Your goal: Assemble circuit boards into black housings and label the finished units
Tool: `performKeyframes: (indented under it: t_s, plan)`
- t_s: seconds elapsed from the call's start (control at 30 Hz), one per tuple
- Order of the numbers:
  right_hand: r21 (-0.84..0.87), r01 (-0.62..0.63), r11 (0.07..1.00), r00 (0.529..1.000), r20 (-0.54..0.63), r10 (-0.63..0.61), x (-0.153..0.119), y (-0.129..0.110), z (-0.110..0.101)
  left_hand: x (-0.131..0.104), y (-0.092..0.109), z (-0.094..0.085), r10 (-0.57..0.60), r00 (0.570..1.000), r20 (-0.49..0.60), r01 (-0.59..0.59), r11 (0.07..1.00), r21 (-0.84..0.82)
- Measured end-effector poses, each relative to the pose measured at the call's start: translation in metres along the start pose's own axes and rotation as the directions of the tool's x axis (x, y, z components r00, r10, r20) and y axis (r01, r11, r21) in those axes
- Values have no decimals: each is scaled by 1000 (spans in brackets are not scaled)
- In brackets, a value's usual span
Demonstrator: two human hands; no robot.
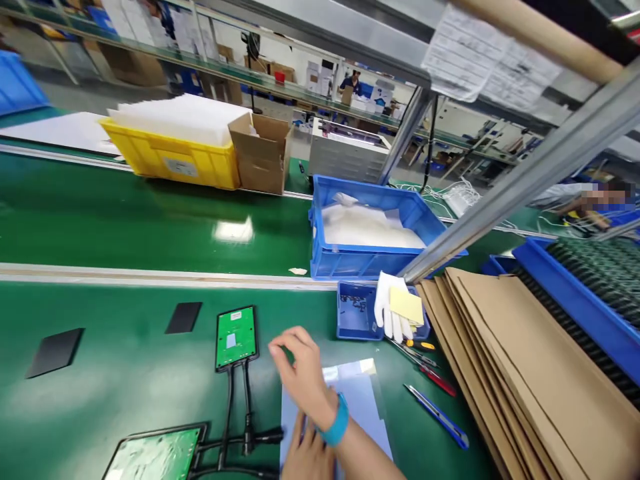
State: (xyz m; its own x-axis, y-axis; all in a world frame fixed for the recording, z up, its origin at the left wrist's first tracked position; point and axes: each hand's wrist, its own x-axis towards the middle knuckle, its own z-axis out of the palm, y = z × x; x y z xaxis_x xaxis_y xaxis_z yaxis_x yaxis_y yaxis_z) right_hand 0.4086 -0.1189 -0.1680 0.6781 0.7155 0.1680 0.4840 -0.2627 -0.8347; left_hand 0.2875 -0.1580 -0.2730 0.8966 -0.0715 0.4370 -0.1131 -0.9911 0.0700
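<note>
My right hand (303,365), with a blue band (337,421) on its wrist, is raised over the bench. Its thumb and index finger are curled together in a pinch; whatever is between them, if anything, is too small to make out. Below that wrist, my left hand (307,457) lies with fingers stretched out on a pale blue sheet (357,393) with a clear film edge. Left of the hands sits a green circuit board in a black frame (237,337), with black cables (247,400) running down from it. A larger framed green board (155,455) is partly cut off at the bottom.
Two black pads (184,317) (55,352) lie at left. A small blue bin (356,310) with screws, a white glove (393,307), tweezers, a red-handled tool (437,380) and a blue cutter (437,417) are at right. Cardboard sheets (540,360) and a metal post (525,180) stand beyond.
</note>
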Motion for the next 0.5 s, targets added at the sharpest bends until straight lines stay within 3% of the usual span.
performKeyframes:
  t_s: [0.07, 0.13, 0.27, 0.37, 0.5]
  plan:
    - [48, -123, 991, 991, -49, 125, -32, 20, -36, 6, -4, -9, 28, 1000, 12, -28, 999, -25]
    - [-26, -218, 976, 970, -119, 214, -63, 45, -73, 14, -7, -21, -1, 999, 41, 3, 999, -35]
    - [-130, -314, 940, 940, -178, 289, -107, 89, -131, 24, -5, -38, -44, 994, 98, 45, 999, -4]
    - [-145, -331, 933, 938, -161, 308, -120, 99, -147, 24, -2, -41, -39, 991, 127, 39, 999, 6]
    - [-186, -274, 943, 962, -67, 266, -121, 98, -146, 23, -1, -43, -56, 983, 177, 58, 998, -5]
